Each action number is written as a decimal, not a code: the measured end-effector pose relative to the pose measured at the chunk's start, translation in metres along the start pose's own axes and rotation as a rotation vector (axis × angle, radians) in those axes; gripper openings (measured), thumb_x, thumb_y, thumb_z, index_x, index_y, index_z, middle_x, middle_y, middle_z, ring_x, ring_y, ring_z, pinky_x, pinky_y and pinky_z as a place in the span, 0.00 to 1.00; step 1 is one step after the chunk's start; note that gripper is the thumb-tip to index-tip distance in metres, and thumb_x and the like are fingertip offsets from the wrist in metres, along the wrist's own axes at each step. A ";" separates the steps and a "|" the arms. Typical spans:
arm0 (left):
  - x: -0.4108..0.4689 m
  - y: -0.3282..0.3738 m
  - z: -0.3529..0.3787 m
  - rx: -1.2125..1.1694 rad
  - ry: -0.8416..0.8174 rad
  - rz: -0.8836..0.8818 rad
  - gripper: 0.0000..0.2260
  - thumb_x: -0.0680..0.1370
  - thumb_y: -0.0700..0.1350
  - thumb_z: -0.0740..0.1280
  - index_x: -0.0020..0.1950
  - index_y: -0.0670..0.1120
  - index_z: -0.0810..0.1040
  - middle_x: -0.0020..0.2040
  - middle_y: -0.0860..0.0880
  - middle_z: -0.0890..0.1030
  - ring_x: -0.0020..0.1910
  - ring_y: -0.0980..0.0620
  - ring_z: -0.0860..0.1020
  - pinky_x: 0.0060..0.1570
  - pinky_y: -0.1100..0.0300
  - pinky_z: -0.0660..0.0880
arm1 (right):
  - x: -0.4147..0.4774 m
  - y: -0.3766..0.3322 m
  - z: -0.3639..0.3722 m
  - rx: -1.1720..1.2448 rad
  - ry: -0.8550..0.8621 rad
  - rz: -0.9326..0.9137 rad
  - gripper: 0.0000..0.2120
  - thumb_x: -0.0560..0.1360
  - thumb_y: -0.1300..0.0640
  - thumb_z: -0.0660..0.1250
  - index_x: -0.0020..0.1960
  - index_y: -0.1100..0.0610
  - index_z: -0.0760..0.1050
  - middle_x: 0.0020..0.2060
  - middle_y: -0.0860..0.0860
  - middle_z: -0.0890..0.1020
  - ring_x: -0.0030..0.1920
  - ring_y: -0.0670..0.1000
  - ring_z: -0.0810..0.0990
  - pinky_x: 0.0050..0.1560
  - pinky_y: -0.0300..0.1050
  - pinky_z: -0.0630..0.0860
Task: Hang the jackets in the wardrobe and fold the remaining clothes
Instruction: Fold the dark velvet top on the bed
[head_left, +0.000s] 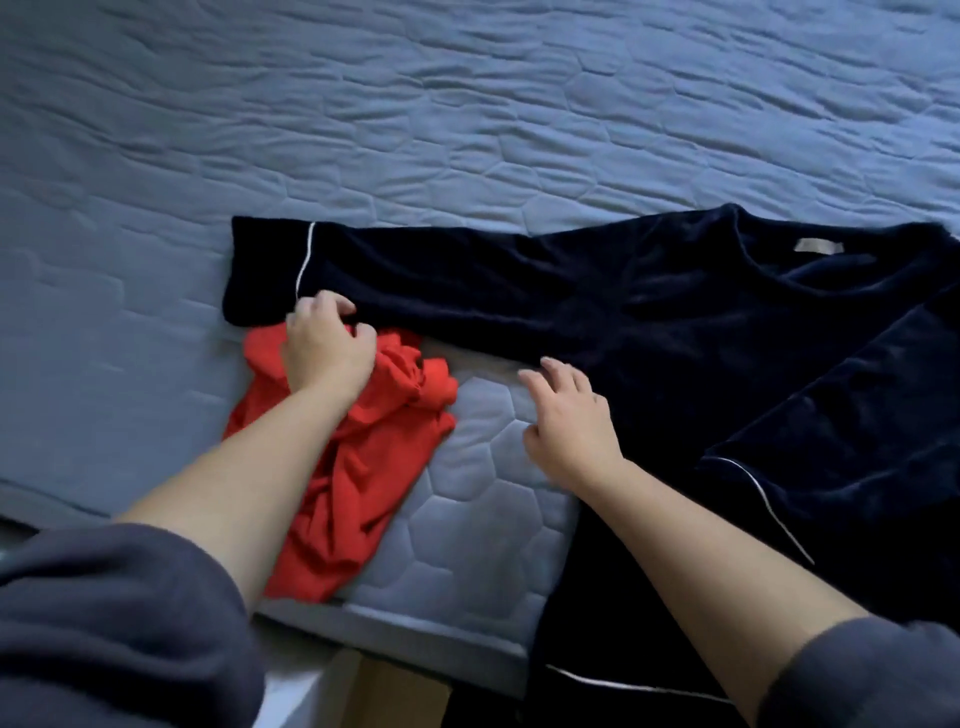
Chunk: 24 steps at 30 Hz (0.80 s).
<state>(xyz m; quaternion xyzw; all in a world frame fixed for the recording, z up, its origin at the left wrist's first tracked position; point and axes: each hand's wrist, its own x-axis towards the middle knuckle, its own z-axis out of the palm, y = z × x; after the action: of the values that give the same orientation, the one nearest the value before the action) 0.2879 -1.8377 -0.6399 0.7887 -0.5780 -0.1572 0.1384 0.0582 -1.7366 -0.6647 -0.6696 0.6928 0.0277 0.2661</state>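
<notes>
**Q:** What is the support surface?
**A:** A blue quilted bed cover (467, 104) runs from the upper left of the frame to the upper right. Its near edge crosses the bottom centre.

**Q:** Item 1, location and condition?
**A:** A red garment (363, 467) lies on the cover at lower left of centre. It is crumpled and unfolded. Its upper end lies just beside the lower edge of a dark sleeve.

**Q:** Left hand status?
**A:** The left hand (327, 348) sits over the upper end of the red garment. The thumb lies on top of the dark cloth and the fingers are curled. It grips the lower edge of the outstretched sleeve (467, 291) near the cuff, just right of a white piping line (305, 260).

**Q:** Item 2, location and condition?
**A:** A navy top (727, 364) is spread flat from the centre to the right edge. One sleeve reaches toward centre left. The neck opening, with a pale neck label (820, 245), is at upper right. The second sleeve lies diagonally across the body at the right. The hem hangs over the near edge of the bed at bottom right of centre.

**Q:** Right hand status?
**A:** The right hand (571, 421) is at centre, fingers apart and relaxed, holding nothing. Its fingertips are at the edge of the navy top, below the outstretched sleeve. They are blurred, so contact cannot be determined.

**Q:** Anything else?
**A:** Grey sleeves (104, 623) are pushed up both forearms in the lower corners.
</notes>
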 end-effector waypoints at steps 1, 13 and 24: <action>0.023 -0.015 -0.001 0.021 0.048 -0.068 0.14 0.72 0.43 0.66 0.58 0.44 0.75 0.60 0.39 0.74 0.61 0.39 0.71 0.60 0.49 0.68 | 0.022 -0.011 0.004 0.011 -0.019 0.023 0.33 0.75 0.55 0.63 0.76 0.47 0.54 0.77 0.52 0.51 0.76 0.58 0.49 0.69 0.61 0.60; 0.137 -0.139 0.022 -0.512 -0.045 -0.733 0.30 0.72 0.52 0.71 0.69 0.39 0.69 0.65 0.40 0.75 0.61 0.45 0.77 0.63 0.49 0.73 | 0.100 -0.010 0.052 -0.114 -0.143 0.172 0.42 0.74 0.31 0.53 0.76 0.43 0.32 0.77 0.53 0.35 0.76 0.62 0.37 0.66 0.77 0.48; 0.101 -0.050 -0.034 -0.607 0.011 -0.222 0.05 0.72 0.39 0.69 0.46 0.47 0.77 0.37 0.52 0.77 0.37 0.56 0.74 0.34 0.69 0.71 | 0.091 -0.035 -0.006 0.780 -0.064 0.321 0.37 0.75 0.49 0.66 0.78 0.49 0.50 0.76 0.54 0.59 0.75 0.53 0.59 0.73 0.54 0.60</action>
<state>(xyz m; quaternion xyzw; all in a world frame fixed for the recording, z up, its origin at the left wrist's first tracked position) 0.3739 -1.9177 -0.6379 0.7704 -0.4143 -0.3325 0.3525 0.0927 -1.8263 -0.6850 -0.4014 0.7382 -0.1747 0.5132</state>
